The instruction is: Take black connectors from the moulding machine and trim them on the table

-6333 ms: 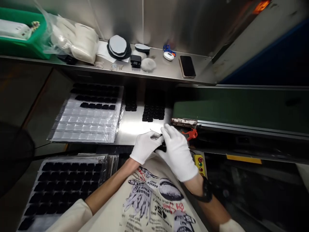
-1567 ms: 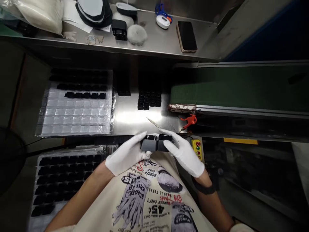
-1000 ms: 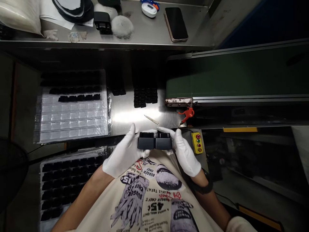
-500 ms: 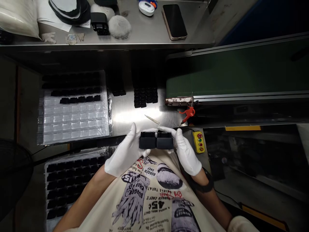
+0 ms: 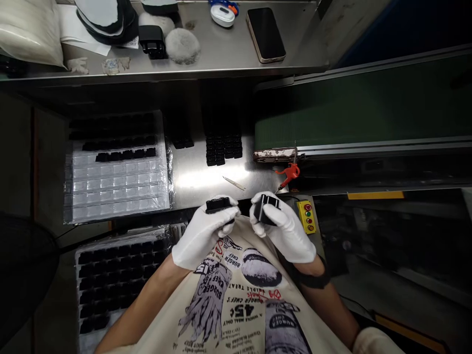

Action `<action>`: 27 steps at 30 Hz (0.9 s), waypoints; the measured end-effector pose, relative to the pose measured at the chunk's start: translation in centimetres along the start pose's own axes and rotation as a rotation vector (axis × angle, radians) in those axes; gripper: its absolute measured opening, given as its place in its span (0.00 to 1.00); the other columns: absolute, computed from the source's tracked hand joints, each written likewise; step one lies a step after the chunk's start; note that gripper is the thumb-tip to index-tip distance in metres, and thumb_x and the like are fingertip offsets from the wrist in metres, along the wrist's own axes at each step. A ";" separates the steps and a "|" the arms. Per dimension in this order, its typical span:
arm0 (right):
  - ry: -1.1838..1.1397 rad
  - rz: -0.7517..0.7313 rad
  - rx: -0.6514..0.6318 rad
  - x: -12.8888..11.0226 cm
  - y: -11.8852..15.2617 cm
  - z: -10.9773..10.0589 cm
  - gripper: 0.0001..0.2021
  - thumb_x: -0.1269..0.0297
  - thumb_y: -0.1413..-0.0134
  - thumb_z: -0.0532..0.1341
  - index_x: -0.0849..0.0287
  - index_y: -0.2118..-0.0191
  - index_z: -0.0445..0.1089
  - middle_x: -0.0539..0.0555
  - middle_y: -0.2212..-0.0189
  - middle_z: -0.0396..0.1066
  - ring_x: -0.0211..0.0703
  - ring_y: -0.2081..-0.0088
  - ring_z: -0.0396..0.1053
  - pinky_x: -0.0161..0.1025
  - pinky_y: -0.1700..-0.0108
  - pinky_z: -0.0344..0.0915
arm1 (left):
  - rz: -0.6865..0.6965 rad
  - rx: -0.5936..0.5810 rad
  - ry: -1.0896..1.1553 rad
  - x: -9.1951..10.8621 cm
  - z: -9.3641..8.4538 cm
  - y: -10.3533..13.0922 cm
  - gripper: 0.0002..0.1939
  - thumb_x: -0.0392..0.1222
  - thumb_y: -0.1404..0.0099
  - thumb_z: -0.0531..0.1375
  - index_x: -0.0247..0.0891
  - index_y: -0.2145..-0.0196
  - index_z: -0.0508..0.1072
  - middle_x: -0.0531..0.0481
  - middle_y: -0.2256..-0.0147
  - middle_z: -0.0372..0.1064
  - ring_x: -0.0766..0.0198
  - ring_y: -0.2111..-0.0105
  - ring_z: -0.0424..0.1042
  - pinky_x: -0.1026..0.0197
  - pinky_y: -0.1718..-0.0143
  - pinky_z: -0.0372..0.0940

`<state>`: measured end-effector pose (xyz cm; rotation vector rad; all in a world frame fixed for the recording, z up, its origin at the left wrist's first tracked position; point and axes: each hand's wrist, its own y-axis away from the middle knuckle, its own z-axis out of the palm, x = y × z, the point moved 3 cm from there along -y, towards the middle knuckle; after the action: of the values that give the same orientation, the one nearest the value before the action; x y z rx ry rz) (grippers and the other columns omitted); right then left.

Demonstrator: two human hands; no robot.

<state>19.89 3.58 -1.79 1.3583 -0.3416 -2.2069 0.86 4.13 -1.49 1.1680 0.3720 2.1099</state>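
White gloves cover both hands, held a little apart in front of the printed shirt. My left hand (image 5: 210,228) is closed around a black plastic part (image 5: 218,204), with the thumb across its near side. In my right hand (image 5: 285,228) is a second black plastic part (image 5: 266,209), tilted, gripped between thumb and fingers. Beyond the hands, tweezers (image 5: 233,183) lie on the metal bench (image 5: 195,184). Several like parts (image 5: 223,147) stand stacked farther back on the bench.
To the left lies a clear tray (image 5: 120,196) partly filled with black parts; a fuller tray (image 5: 121,275) sits below it. A red air gun (image 5: 289,173), a yellow button box (image 5: 307,216) and a green conveyor (image 5: 361,108) are right. A shelf (image 5: 221,54) holding a phone (image 5: 266,34) runs across the back.
The two black parts, held side by side before, are now apart, one in each hand. Both have been turned, and the fingers have closed around them.
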 end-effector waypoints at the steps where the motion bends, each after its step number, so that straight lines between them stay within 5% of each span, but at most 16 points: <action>1: -0.044 0.009 -0.020 -0.1 0.1 0.1 0.15 0.48 0.29 0.68 0.55 0.52 0.75 0.49 0.69 0.75 0.35 0.74 0.68 0.34 0.72 0.65 | -0.003 -0.014 0.020 0.1 0.1 0.0 0.12 0.48 0.24 0.68 0.36 0.57 0.78 0.58 0.75 0.61 0.72 0.76 0.54 0.66 0.71 0.52; 7: -0.085 0.029 -0.027 -0.2 0.2 0.4 0.16 0.49 0.28 0.66 0.55 0.46 0.77 0.51 0.67 0.78 0.37 0.73 0.71 0.35 0.70 0.67 | -0.008 -0.059 0.022 0.6 0.5 0.5 0.14 0.46 0.22 0.64 0.33 0.62 0.79 0.54 0.75 0.65 0.72 0.76 0.58 0.66 0.70 0.58; 13: -0.078 0.067 -0.039 -0.4 0.3 0.5 0.17 0.50 0.40 0.76 0.56 0.57 0.76 0.50 0.70 0.78 0.37 0.75 0.73 0.33 0.75 0.68 | 0.006 -0.021 0.070 0.2 0.4 0.5 0.05 0.39 0.29 0.68 0.35 0.59 0.83 0.44 0.58 0.79 0.62 0.62 0.77 0.60 0.58 0.75; 17: -0.123 0.053 -0.006 -0.6 0.6 0.2 0.15 0.52 0.39 0.75 0.56 0.58 0.76 0.49 0.71 0.78 0.34 0.81 0.68 0.32 0.79 0.66 | 0.044 -0.046 -0.051 0.3 0.6 0.6 0.07 0.36 0.29 0.70 0.34 0.67 0.83 0.48 0.68 0.76 0.66 0.68 0.72 0.63 0.61 0.72; 21: -0.187 0.121 0.045 -0.5 0.6 0.1 0.11 0.56 0.37 0.73 0.55 0.56 0.76 0.45 0.69 0.75 0.24 0.86 0.55 0.27 0.85 0.48 | -0.044 -0.014 0.236 0.2 1.3 0.5 0.17 0.53 0.24 0.67 0.34 0.54 0.84 0.45 0.62 0.75 0.64 0.64 0.73 0.62 0.61 0.74; 24: -0.317 0.206 0.016 -0.1 0.3 0.5 0.19 0.42 0.32 0.67 0.55 0.60 0.74 0.45 0.70 0.71 0.26 0.85 0.52 0.28 0.87 0.43 | -0.146 -0.024 0.418 -0.1 2.0 0.2 0.34 0.69 0.23 0.59 0.33 0.44 0.81 0.40 0.59 0.74 0.58 0.61 0.75 0.59 0.64 0.76; 27: -0.403 0.257 -0.018 0.3 0.0 0.8 0.28 0.31 0.33 0.62 0.55 0.63 0.71 0.45 0.73 0.68 0.28 0.85 0.50 0.30 0.89 0.43 | -0.174 -0.021 0.448 -0.5 2.4 0.0 0.39 0.74 0.23 0.54 0.33 0.42 0.79 0.40 0.60 0.75 0.57 0.62 0.76 0.58 0.64 0.76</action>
<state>19.06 3.37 -1.63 0.7988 -0.6032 -2.2419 3.02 3.63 -0.46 0.6146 0.6277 2.2004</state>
